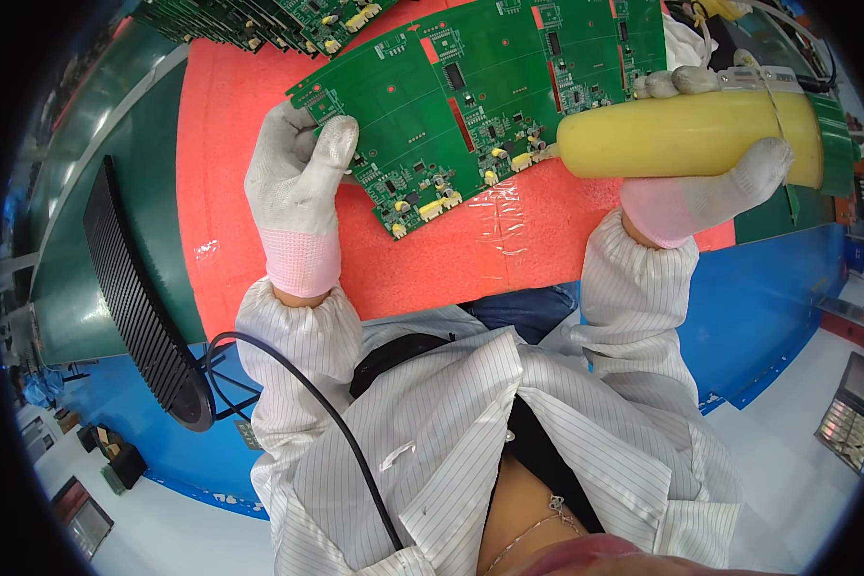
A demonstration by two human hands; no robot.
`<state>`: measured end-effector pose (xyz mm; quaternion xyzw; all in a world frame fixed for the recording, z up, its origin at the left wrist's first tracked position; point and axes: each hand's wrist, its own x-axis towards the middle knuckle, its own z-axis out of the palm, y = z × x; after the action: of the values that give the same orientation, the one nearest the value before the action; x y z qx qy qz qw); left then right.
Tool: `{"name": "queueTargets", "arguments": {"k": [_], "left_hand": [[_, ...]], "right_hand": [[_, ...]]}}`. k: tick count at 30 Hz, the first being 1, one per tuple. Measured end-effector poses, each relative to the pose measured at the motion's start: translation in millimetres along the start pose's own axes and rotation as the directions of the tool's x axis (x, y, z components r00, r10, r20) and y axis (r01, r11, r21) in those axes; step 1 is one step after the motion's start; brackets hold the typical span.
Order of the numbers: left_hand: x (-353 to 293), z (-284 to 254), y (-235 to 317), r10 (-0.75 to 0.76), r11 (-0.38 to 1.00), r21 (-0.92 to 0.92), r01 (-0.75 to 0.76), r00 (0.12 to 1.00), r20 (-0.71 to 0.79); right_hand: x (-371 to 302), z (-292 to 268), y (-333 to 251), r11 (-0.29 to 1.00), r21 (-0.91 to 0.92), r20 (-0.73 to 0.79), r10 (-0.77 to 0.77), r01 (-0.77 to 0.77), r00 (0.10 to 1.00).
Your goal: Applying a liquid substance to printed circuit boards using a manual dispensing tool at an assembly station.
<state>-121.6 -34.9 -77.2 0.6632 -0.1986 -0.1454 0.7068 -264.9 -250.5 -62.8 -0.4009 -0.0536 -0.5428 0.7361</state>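
A green circuit board panel (403,91), tilted, stands over the pink foam sheet (538,230) in front of me. It carries black chips, red strips and a row of pale connectors along its near edge. My left hand (302,178), in a white knit glove, pinches its left end with the thumb on the face. Wrapped in my gloved right hand (701,197) is a thick yellow cylinder (662,134) with a narrow tip. That tip points left at the connectors near the board's lower edge; I cannot tell whether it touches them.
Several more green circuit boards (259,24) stand in a row at the far left. A black ribbed panel (130,288) lies left of the foam, and a black cable (326,403) crosses my left sleeve. Behind the yellow cylinder are a pale device (754,77) and cables.
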Motion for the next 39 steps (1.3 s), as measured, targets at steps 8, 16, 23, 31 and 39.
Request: {"name": "queueTargets", "arguments": {"k": [8, 16, 23, 31, 39], "left_hand": [[0.3, 0.3, -0.4, 0.001, 1.0, 0.003, -0.001, 1.0, -0.001], [0.0, 0.7, 2.0, -0.003, 1.0, -0.005, 0.003, 1.0, 0.001], [-1.0, 0.2, 2.6, 0.0, 1.0, 0.002, 0.0, 1.0, 0.012], [-0.6, 0.6, 2.0, -0.003, 1.0, -0.019, 0.003, 1.0, 0.006], [-0.9, 0.4, 2.1, 0.0, 1.0, -0.015, 0.0, 1.0, 0.004]], "right_hand": [[2.3, -0.2, -1.4, 0.991, 0.126, 0.031, 0.047, -0.051, 0.998], [3.2, -1.4, -2.9, 0.998, 0.069, -0.001, 0.014, -0.014, 1.0], [4.7, -4.9, -4.8, 0.999, -0.016, -0.014, -0.033, 0.032, 0.999], [3.0, 2.0, -4.9, 0.999, 0.033, -0.008, -0.038, 0.038, 0.999], [4.2, 1.5, -5.7, 0.997, 0.033, -0.012, -0.067, 0.068, 0.998]]}}
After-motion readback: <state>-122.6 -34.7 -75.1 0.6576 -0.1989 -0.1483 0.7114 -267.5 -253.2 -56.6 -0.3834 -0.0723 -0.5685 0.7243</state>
